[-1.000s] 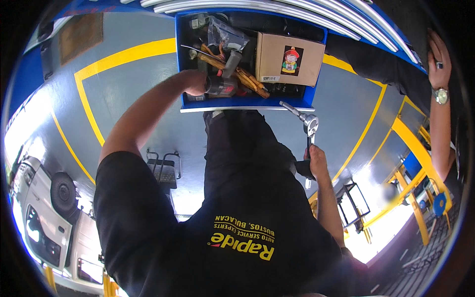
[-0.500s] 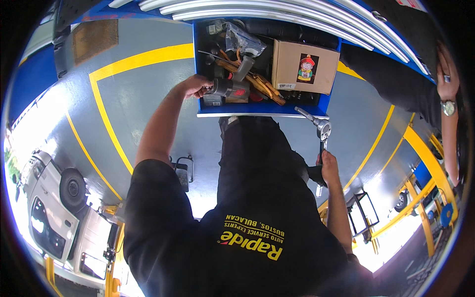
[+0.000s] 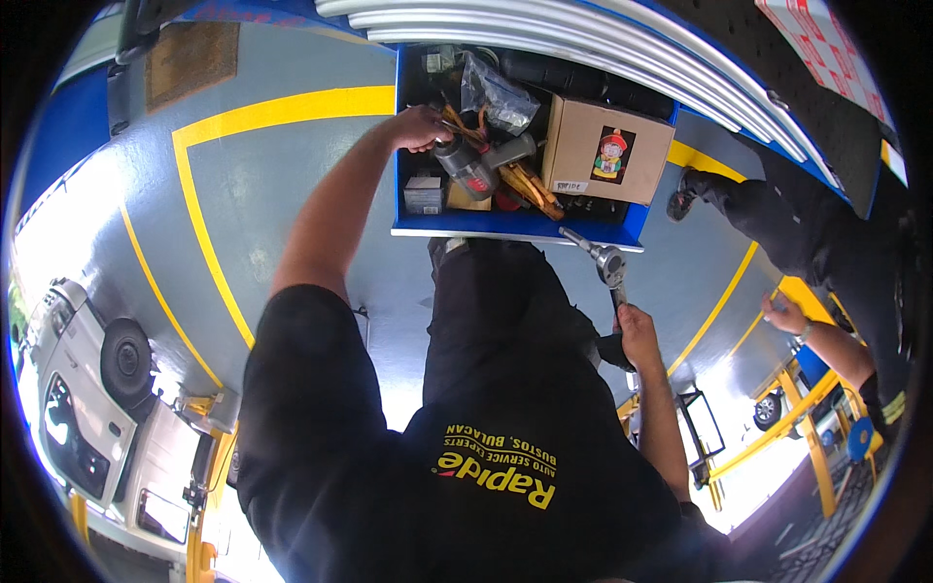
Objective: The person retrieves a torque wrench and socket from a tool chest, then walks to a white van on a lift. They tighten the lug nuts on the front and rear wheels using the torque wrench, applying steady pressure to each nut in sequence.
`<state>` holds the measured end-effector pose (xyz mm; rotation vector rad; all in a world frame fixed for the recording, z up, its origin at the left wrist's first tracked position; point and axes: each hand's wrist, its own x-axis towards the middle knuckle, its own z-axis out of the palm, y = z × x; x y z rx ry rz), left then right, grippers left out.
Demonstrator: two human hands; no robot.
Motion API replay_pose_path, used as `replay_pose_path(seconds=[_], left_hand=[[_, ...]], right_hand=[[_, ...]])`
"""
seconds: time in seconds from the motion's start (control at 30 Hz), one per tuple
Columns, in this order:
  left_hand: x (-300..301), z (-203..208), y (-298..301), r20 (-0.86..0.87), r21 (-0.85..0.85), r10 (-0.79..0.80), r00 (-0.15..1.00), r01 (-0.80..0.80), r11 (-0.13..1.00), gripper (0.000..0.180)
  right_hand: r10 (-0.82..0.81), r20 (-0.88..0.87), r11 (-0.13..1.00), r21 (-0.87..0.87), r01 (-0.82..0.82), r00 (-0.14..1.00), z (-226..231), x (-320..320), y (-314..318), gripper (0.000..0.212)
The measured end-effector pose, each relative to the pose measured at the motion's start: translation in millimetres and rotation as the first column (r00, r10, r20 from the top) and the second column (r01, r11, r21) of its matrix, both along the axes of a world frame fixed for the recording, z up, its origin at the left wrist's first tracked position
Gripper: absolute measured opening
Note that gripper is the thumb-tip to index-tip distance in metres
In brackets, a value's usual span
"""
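Observation:
A grey pistol-shaped impact wrench [image 3: 465,167] lies tilted in the open blue drawer [image 3: 520,229]. At its nose end my left hand [image 3: 420,128] is closed, fingers pinched on the tip. My right hand [image 3: 638,335], outside the drawer's front right, is wrapped round the handle of a silver ratchet [image 3: 610,264]. A bar-shaped metal piece on the ratchet's head points up toward the drawer front. Beside the impact wrench lie tan work gloves [image 3: 530,188], a clear plastic bag [image 3: 498,95] and a small grey box [image 3: 424,194].
A cardboard box [image 3: 588,146] with a cartoon picture fills the drawer's right side. Beyond it, at right, stands another person [image 3: 777,209] in dark clothes, one hand out. A white vehicle [image 3: 83,428] is at left, yellow lift posts [image 3: 807,437] at right.
My left hand has moved up and right, swinging the impact wrench deeper over the drawer. The ratchet has shifted slightly left. The other person's hand has moved lower.

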<state>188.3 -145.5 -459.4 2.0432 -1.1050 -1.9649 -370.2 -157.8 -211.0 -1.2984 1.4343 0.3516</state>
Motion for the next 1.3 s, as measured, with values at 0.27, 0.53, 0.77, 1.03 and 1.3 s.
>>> replay_pose_path(seconds=[0.27, 0.53, 0.77, 1.03, 1.3], left_hand=[[-50, 3, 25, 0.063, -0.268, 0.668, 0.742, -0.632, 0.727, 0.049], [-75, 18, 17, 0.345, -0.630, 0.590, 0.730, -0.286, 0.722, 0.051], [-95, 34, 4, 0.565, -0.509, 0.642, 0.519, -0.393, 0.766, 0.044], [-80, 40, 4, 0.654, -0.224, 0.538, 0.532, -0.544, 0.809, 0.042], [-93, 22, -2, 0.427, -0.462, 0.722, 0.545, -0.554, 0.692, 0.054]], right_hand=[[0.002, -0.005, 1.000, 0.026, -0.002, 1.000, -5, 7, 9, 0.048], [0.069, -0.017, 0.998, -0.004, -0.069, 0.997, -15, -1, 21, 0.055], [0.002, 0.017, 1.000, -0.020, -0.002, 1.000, -17, -10, 31, 0.057], [-0.007, 0.021, 1.000, -0.009, 0.008, 1.000, -25, -20, 36, 0.057], [0.016, 0.007, 1.000, 0.001, -0.016, 1.000, -9, -1, 31, 0.055]])
